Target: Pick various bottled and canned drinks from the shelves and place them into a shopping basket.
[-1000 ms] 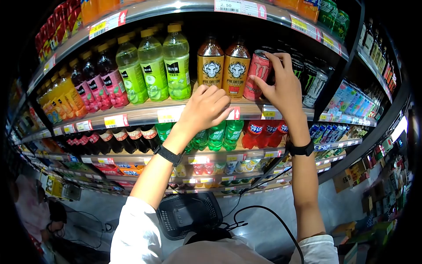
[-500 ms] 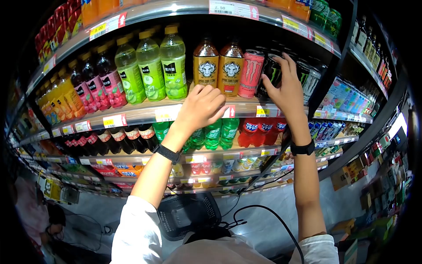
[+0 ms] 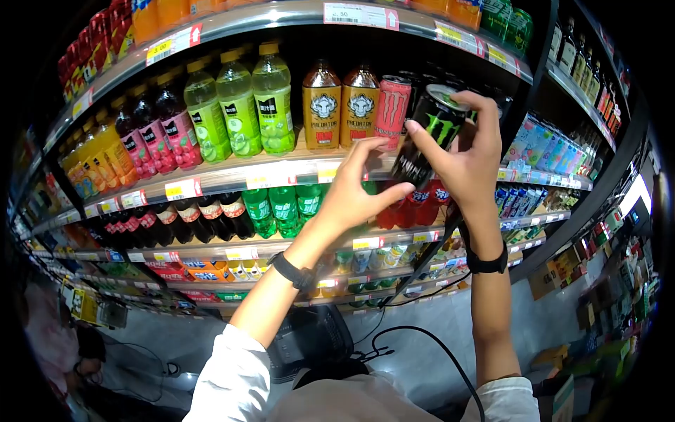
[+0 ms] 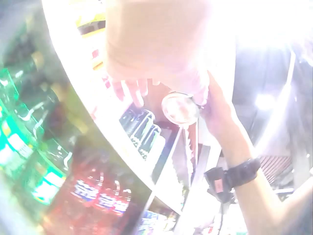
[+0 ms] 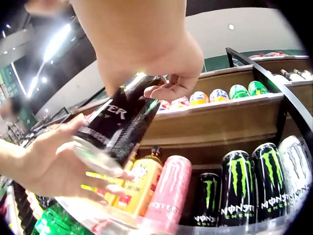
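Observation:
A black energy-drink can with a green claw logo is tilted in front of the shelf, top toward the upper right. My right hand grips its upper half, fingers curled over the rim. My left hand reaches up under it, with its straight fingers and thumb touching the can's lower end. From the right wrist, the can slants down toward the left hand's palm. In the overexposed left wrist view the can's round base shows beneath the left hand's fingers.
A pink can and two orange bottles stand on the shelf behind my hands, with green bottles to the left. More black cans line the shelf's right part. A black basket sits on the floor below.
My right hand has pulled the black can off the shelf and tilted it. The left hand left the shelf edge and came up to the can's lower end.

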A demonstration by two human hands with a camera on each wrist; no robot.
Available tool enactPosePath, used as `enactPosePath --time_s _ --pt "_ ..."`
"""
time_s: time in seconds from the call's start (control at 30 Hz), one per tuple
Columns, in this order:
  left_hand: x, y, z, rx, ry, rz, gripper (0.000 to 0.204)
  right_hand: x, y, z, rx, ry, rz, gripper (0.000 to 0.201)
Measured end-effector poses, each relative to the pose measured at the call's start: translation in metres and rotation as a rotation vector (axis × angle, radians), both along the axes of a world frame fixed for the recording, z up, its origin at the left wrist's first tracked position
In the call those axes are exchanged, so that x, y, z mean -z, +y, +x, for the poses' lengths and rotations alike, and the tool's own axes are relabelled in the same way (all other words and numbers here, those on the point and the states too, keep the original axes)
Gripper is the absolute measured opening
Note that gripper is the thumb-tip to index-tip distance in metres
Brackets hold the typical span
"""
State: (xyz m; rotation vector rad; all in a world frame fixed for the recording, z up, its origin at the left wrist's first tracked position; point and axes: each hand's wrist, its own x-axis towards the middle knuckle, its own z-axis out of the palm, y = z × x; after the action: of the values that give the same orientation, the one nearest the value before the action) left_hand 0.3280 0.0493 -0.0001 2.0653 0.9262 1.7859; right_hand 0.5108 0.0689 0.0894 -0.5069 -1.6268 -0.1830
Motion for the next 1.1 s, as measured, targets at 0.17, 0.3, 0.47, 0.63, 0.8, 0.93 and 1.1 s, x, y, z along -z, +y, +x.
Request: enactPosePath --time_s 0.17,0.3,0.47,0.63,0.8,0.93,1.1 --pt "-0.007 -0.031 0.011 0.714 -0.138 -0.404 0.076 -0.010 -0.034 -0.001 -0.118 -0.130 -0.352 0.046" --pt "-0.008 -0.032 0.007 0.748 -0.145 -0.415 0.062 -0.011 -0.043 0.005 -0.103 -0.116 -0.422 0.043" --pt "-0.012 -0.024 -0.002 0.657 -0.068 -0.297 0.057 -0.001 -0.022 0.015 -0.408 -0.025 -0.578 0.040" --pt "-0.017 -0.017 -0.009 0.560 0.016 -0.259 0.066 0.000 -0.015 0.019 -0.508 0.074 -0.707 0.039" --pt "-0.016 -0.008 -0.009 0.289 0.124 -0.214 0.078 0.003 -0.015 0.011 -0.397 -0.037 -0.515 0.052" --pt "-0.024 0.010 -0.012 -0.163 0.326 0.089 0.079 -0.005 -0.002 0.011 -0.236 -0.051 -0.468 0.060" --pt "-0.019 0.054 -0.044 -0.585 0.777 0.596 0.056 -0.004 0.025 0.005 0.051 0.027 -0.273 0.056"
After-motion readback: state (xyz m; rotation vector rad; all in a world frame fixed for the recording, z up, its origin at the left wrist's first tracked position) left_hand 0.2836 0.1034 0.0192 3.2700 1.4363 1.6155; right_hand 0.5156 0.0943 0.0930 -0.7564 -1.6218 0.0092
